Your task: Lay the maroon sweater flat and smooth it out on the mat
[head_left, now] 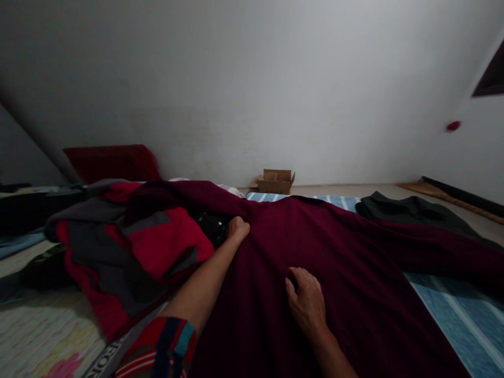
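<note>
left grip (238,229) fisted on ribbed maroon garment (354,252), right grip (307,299) half open, fingers curled, resting on it

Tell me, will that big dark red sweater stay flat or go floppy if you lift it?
Probably floppy: the maroon sweater drapes and bunches where the left hand grips it. It likely slides easily over the striped mat. Lifted by the right hand alone, its long sleeve would probably trail.
</note>
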Demonstrator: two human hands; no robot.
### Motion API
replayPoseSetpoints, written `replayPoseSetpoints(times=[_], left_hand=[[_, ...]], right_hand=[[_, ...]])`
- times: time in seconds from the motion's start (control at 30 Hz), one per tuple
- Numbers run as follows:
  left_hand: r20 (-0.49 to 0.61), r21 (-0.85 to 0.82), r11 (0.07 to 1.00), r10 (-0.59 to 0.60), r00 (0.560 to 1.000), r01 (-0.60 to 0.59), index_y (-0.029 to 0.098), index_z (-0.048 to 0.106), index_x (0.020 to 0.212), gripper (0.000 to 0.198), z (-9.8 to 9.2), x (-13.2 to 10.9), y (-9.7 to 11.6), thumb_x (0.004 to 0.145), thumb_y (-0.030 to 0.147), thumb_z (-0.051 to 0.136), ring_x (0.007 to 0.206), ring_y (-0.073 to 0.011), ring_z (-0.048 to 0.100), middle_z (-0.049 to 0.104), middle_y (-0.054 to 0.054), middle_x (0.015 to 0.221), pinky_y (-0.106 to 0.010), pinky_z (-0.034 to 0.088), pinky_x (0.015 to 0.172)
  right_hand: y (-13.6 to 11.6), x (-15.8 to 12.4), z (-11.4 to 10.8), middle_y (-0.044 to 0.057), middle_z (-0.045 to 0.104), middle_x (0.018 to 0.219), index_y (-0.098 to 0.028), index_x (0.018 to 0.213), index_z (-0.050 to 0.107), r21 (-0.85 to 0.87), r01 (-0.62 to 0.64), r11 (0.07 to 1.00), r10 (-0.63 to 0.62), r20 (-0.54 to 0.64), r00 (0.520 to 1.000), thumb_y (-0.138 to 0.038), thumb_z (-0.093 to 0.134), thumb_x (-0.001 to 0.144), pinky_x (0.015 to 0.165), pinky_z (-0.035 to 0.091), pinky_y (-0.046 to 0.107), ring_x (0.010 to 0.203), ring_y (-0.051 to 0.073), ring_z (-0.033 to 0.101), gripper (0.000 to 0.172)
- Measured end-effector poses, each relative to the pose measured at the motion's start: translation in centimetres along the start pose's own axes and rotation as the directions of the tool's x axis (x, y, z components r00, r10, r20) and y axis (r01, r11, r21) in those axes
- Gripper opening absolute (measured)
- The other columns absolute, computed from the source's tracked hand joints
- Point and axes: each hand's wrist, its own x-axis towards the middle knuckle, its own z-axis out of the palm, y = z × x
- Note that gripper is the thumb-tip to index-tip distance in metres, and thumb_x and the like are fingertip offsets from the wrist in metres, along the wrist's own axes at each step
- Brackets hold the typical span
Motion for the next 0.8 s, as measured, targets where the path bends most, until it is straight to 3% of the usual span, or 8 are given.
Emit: replayPoseSetpoints(times=[0.33, 0.6, 0.7, 0.8], left_hand=[[-0.029, 0.096, 0.995, 0.040, 0.999, -0.037, 0.010, 0.069, 0.089, 0.025, 0.3, -0.6, -1.6, 0.081, 0.026, 0.053, 0.098, -0.0259, 0.061, 0.067, -0.017, 0.100, -0.024, 0.043, 0.072], [-0.001, -0.027, 0.999, 0.027, 1.000, -0.027, 0.015, 0.063, 0.073, 0.020, -0.1, -2.2, -3.1, 0.069, 0.035, 0.064, 0.074, -0.0182, 0.061, 0.066, -0.006, 0.077, -0.022, 0.036, 0.055], [0.032, -0.106, 0.994, 0.001, 0.999, 0.003, 0.017, 0.055, 0.059, 0.015, 0.2, -3.6, -4.2, 0.065, 0.026, 0.064, 0.062, -0.0143, 0.056, 0.058, 0.000, 0.061, -0.022, 0.030, 0.050], [0.041, -0.212, 0.976, -0.035, 0.999, 0.043, 0.018, 0.045, 0.052, 0.021, 0.8, -4.8, -4.8, 0.068, 0.021, 0.057, 0.053, -0.0113, 0.049, 0.047, 0.004, 0.052, -0.021, 0.027, 0.047]], right_hand=[[-0.1, 0.1, 0.0, 0.011, 0.065, 0.108, -0.014, 0.109, 0.062, -0.030, 0.000, 1.000, 0.000, -0.005, 1.000, -0.023, 0.043, 0.084, 0.094, 0.039, 0.038, 0.105, 0.024, 0.056, 0.033], [-0.1, 0.1, -0.2, 0.010, 0.065, 0.108, -0.013, 0.108, 0.063, -0.020, -0.010, 1.000, 0.010, 0.038, 0.999, -0.022, 0.044, 0.084, 0.094, 0.038, 0.037, 0.104, 0.023, 0.056, 0.032], [-0.1, 0.2, -0.3, 0.010, 0.065, 0.108, -0.014, 0.108, 0.063, -0.016, -0.016, 1.000, 0.017, 0.048, 0.999, -0.023, 0.044, 0.083, 0.095, 0.038, 0.036, 0.104, 0.023, 0.056, 0.032], [0.0, 0.1, -0.2, 0.010, 0.064, 0.109, -0.013, 0.109, 0.062, -0.014, -0.016, 1.000, 0.017, 0.053, 0.998, -0.023, 0.044, 0.084, 0.095, 0.038, 0.037, 0.104, 0.024, 0.056, 0.033]])
